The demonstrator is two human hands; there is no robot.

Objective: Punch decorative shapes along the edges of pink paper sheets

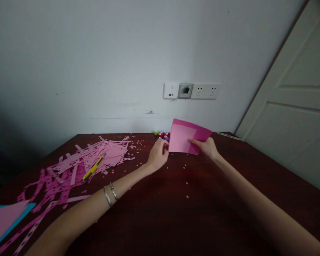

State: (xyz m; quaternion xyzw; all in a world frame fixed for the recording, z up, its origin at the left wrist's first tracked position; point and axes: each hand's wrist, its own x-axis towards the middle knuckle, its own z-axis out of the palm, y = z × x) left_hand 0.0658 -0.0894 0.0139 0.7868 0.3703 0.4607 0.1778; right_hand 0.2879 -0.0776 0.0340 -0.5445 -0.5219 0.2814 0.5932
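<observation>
Two layered sheets of pink paper (181,137), a paler one in front of a darker one, are held up over the dark red table (176,217). My right hand (206,146) pinches them at the right side, with the thumb on the front. At the lower left corner, my left hand (159,153) has its fingers closed at the paper's edge. Just behind, near the wall, stand several small hole punches or toy-like pieces (160,135) in green, red and purple with eye shapes, partly hidden by the hand and paper.
A heap of punched pink paper strips (69,165) spreads over the left side, with a yellow utility knife (92,169) on it. Pink and blue sheets (8,220) lie at the lower left. Tiny paper bits dot the table. Wall sockets (205,91) and a white door (296,96) stand behind.
</observation>
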